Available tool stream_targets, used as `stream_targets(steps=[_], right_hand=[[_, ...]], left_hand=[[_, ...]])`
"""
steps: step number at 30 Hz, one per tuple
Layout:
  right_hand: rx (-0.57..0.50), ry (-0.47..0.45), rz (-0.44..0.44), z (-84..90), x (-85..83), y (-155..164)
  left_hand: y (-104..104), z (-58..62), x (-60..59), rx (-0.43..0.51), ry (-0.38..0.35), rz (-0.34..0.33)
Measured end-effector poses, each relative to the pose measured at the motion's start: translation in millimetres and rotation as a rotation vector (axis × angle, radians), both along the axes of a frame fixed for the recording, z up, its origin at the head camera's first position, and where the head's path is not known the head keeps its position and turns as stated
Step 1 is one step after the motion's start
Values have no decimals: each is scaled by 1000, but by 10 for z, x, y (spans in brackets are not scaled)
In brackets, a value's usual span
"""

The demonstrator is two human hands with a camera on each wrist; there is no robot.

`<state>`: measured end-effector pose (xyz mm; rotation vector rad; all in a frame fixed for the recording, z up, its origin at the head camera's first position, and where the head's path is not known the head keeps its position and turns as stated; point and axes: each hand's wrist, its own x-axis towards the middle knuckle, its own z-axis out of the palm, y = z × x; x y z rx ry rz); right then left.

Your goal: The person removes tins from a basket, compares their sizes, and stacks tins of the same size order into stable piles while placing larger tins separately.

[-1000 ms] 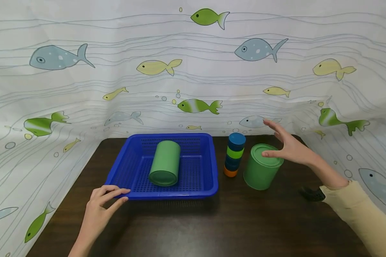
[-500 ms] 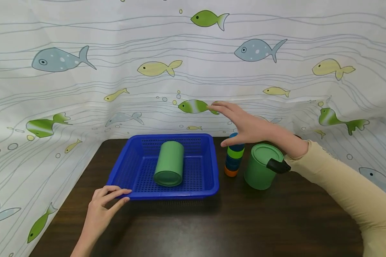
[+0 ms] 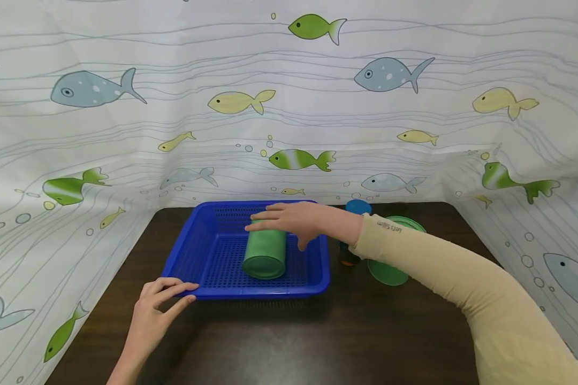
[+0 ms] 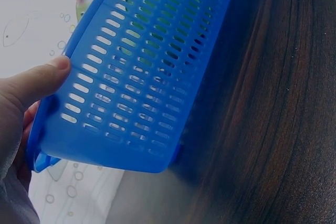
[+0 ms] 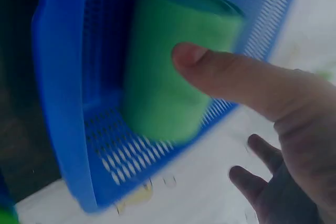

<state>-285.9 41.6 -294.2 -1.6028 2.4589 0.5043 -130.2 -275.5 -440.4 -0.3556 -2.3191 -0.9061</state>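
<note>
My left hand (image 3: 151, 307) pinches the near left corner of the blue plastic basket (image 3: 262, 292); in the left wrist view its thumb (image 4: 44, 78) presses the outer side just below the rim. Inside the basket a green can (image 3: 265, 259) lies on its side, one end facing me. Over that can's far end reaches my right hand (image 3: 291, 219), its fingers extended and thumb spread apart. In the right wrist view the thumb (image 5: 210, 72) overlaps the can (image 5: 168, 72), which is slightly blurred.
Right of the basket stands a stack of coloured round pieces (image 3: 358, 207), partly hidden by my right wrist. Beyond it a second green can (image 3: 387, 274) stands upright, mostly behind the sleeve (image 3: 428, 251). A fish-patterned sheet (image 3: 241, 53) surrounds the dark wooden table (image 3: 279, 347).
My right hand has swept left from above the upright can, past the stack, to over the basket. The lying can has rolled a little right. My left hand keeps its place on the basket.
</note>
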Motion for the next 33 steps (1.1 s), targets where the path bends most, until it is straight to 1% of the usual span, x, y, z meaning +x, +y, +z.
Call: stream_targets(steps=[3,5,8,11,13,18,22,25,28,33], right_hand=[[141,88,66,-218,33,-185],[215,169,115,-346,73,-260],[275,269,181,-500,134,-335],[276,351,221,-600,163,-403],[265,402,237,-634,172,-465],[239,462,279,-691,187,-634],[246,526,311,-757,192,-751],[276,563,308,-793,194,-817],[300,576,283,-813,204,-859],[291,589,257,-837,225,-877]], left_hand=[[-10,0,2,-2,0,-4],[-7,5,0,-5,-1,-9],[-8,16,2,-11,-2,-8],[-12,27,-1,-18,-2,-4],[-15,27,-9,-25,-5,-1],[-21,19,-7,-35,-15,0],[-31,8,11,-25,-31,8],[-30,14,11,-20,-32,10],[-22,20,3,-21,-25,5],[-22,12,4,-25,-30,11]])
